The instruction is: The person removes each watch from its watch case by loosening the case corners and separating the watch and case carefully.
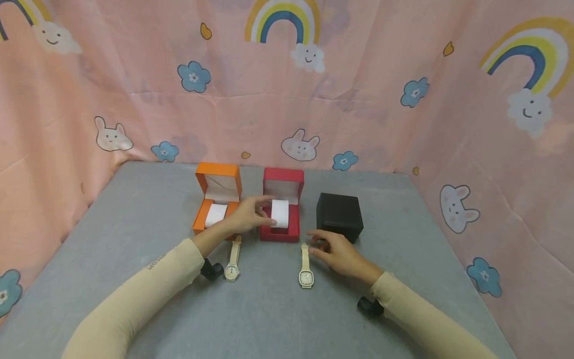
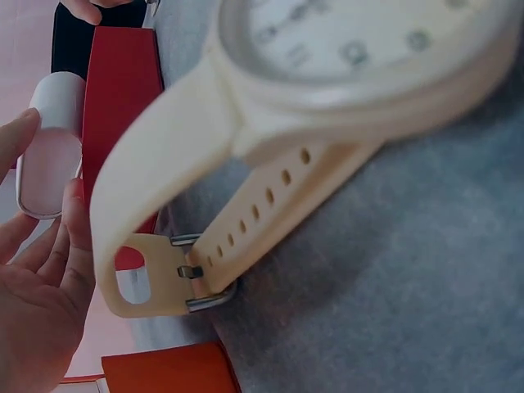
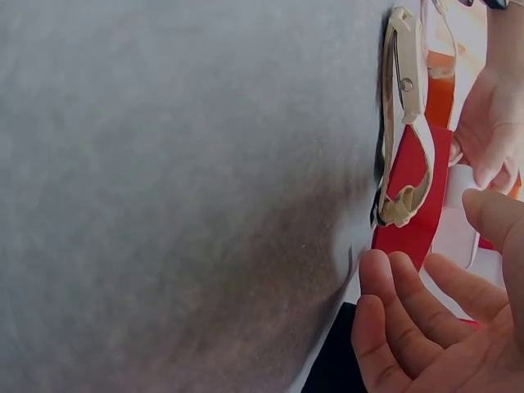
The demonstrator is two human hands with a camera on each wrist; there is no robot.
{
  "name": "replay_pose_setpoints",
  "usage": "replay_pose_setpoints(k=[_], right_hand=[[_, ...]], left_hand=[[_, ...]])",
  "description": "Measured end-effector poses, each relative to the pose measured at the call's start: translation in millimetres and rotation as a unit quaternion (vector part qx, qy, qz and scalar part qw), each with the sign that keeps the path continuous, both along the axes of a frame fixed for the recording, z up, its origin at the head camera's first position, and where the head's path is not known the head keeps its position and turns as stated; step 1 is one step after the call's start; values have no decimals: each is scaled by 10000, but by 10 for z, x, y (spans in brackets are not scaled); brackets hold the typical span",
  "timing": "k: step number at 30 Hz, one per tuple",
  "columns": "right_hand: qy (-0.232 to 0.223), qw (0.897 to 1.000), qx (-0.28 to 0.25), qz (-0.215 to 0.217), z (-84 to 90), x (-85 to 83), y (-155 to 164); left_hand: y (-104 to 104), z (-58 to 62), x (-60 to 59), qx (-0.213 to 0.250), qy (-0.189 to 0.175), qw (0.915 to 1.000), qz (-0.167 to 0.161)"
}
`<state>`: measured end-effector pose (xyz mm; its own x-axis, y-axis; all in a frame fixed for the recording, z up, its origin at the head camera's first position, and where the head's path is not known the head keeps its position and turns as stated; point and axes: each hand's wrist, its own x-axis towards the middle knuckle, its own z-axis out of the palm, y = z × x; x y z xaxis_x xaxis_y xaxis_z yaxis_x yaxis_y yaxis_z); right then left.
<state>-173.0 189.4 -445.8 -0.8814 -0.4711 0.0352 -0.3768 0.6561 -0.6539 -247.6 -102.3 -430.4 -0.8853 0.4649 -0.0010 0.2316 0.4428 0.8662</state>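
My left hand (image 1: 245, 215) pinches the white watch cushion (image 1: 280, 212) at the open red watch box (image 1: 293, 234), thumb and fingers at its left side. In the left wrist view, the cushion's pale oval end (image 2: 51, 168) shows between thumb and fingers. My right hand (image 1: 338, 253) hovers with loosely bent fingers beside a cream watch with a squarish dial (image 1: 306, 278), holding nothing. That watch stands by the red box in the right wrist view. A round cream watch (image 1: 231, 271) lies below my left wrist and looms large in the left wrist view.
An open orange watch box (image 1: 218, 170) with a white cushion (image 1: 216, 214) stands at left, partly behind my left hand. A closed black box (image 1: 339, 212) sits behind my right hand. The grey tabletop (image 1: 269, 319) meets a pink patterned curtain (image 1: 367, 99) at the back and sides.
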Motion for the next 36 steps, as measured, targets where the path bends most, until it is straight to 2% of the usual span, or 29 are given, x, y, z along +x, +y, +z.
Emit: replay_pose_setpoints(k=[8, 18, 25, 33, 36], right_hand=[[71, 10000, 24, 41, 17, -17, 12], [-49, 9999, 4, 140, 69, -26, -12], [-29, 9998, 11, 184, 72, -26, -7], [-9, 9996, 27, 297, 57, -26, 16], [-34, 9995, 14, 310, 70, -28, 0]], left_hand=[[44, 11, -6, -160, 82, 9998, -86], [51, 2, -19, -329, -34, 9994, 32], [41, -5, -26, -204, 165, 9996, -113], [89, -41, -18, -508, 280, 9980, -247], [91, -71, -15, -602, 337, 9975, -162]])
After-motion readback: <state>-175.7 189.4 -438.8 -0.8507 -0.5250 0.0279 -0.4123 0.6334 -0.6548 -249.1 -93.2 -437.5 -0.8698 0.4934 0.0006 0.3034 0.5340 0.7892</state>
